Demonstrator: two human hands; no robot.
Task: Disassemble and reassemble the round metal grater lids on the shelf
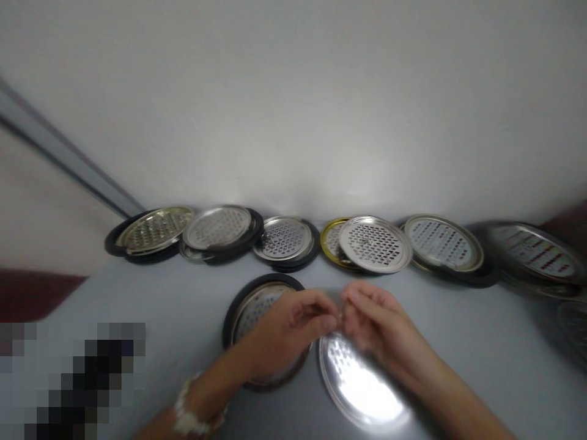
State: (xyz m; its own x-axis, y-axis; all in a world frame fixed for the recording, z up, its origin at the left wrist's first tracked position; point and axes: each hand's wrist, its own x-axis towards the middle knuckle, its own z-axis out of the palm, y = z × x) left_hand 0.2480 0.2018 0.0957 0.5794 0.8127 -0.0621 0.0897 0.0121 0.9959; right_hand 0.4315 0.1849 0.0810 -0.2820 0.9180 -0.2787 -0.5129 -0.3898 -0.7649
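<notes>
My left hand, with a pale beaded bracelet on the wrist, has its thumb and fingers pinched together. Its fingertips nearly meet those of my right hand, which is also closed. Whatever they hold between them is too small and blurred to make out. Partly behind my left hand lies a round grater plate in a black ring. Under my right hand rests a shiny round metal grater plate, its lower part bright with glare.
Along the wall runs a row of round grater plates, several with black rings: a left one, a middle one, a white-looking one over a gold-rimmed one, and blurred ones rightward. All lie on a grey table.
</notes>
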